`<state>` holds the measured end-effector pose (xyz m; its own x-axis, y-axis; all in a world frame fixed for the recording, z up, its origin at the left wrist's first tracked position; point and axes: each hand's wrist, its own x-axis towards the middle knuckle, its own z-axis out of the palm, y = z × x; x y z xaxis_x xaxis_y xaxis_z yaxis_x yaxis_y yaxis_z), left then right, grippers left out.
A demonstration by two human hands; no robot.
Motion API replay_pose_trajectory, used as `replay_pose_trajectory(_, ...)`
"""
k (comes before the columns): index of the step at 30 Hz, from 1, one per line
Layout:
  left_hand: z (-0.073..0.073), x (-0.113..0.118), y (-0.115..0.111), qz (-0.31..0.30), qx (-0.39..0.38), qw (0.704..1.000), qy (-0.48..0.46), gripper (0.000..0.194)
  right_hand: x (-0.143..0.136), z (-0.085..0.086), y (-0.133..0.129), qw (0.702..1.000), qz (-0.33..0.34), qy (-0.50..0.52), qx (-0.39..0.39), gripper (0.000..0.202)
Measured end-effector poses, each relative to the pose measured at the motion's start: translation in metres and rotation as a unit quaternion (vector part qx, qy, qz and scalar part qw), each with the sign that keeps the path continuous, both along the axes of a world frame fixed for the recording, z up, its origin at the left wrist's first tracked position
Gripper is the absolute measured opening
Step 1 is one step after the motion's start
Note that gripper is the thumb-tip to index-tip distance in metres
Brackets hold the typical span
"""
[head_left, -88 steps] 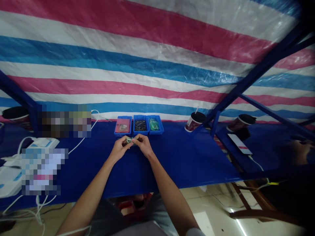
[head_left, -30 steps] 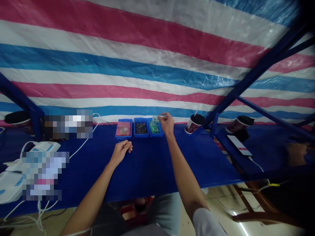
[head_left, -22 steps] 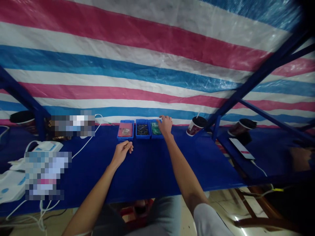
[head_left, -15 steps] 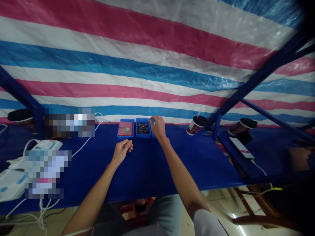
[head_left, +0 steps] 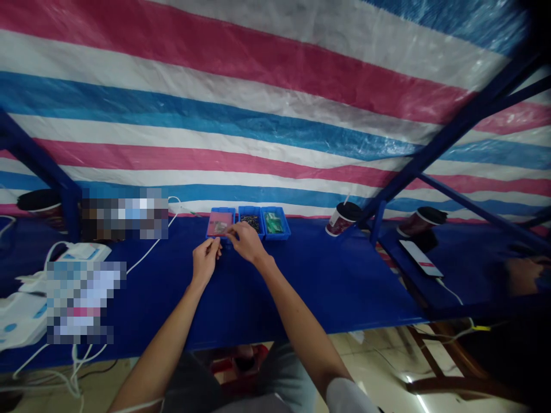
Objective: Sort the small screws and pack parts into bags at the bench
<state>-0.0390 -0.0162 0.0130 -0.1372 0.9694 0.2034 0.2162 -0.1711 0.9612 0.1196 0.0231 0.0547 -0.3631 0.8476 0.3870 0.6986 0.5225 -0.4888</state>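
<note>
Three small blue bins stand in a row at the back of the blue table. In the left bin (head_left: 208, 234) is a flat pink piece (head_left: 217, 217) with small pale bits on it. Dark, thin metal pieces, like screws or nails, fill the middle bin (head_left: 249, 211). Green packets (head_left: 274, 222) lie in the right bin (head_left: 282, 236). My left hand (head_left: 205, 261) is closed in a pinch at the left bin's front edge. My right hand (head_left: 247, 244) pinches beside it, before the left and middle bins. What either pinch holds is too small to make out.
A lidded cup with a straw (head_left: 343, 219) stands to the right. Beyond the blue frame are another cup (head_left: 422, 221), a phone on a cable (head_left: 420, 258) and another person's hand (head_left: 523, 275). White power strips (head_left: 26, 315) and cables lie at left.
My right hand has moved left from the right bin to the left bin's front, uncovering the green packets. My left hand has shifted slightly left and up.
</note>
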Motion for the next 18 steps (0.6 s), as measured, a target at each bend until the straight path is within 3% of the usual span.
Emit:
replay_pose_trajectory(2,0.0,-0.002,0.001,0.034,0.003,0.999,0.005,0.041,-0.008,0.015,0.022,1.0,0.001,-0.027,-0.003,0.016)
replay_pose_trajectory(5,-0.002,-0.005,0.002,0.065,0.003,0.998,0.023,0.043,-0.021,0.038,0.063,0.991,0.034,-0.123,-0.05,0.04)
replay_pose_trajectory(8,-0.006,-0.009,0.005,0.081,-0.009,0.995,0.06,0.047,-0.037,0.054,0.098,0.953,0.071,-0.254,-0.15,0.046)
replay_pose_trajectory(15,-0.016,-0.015,0.012,0.037,-0.049,0.987,0.147,0.049,-0.066,0.056,0.14,0.899,0.084,-0.347,-0.253,0.037)
replay_pose_trajectory(18,-0.018,-0.014,0.014,0.027,-0.053,0.984,0.167,0.042,-0.071,0.052,0.148,0.899,0.083,-0.345,-0.256,0.034)
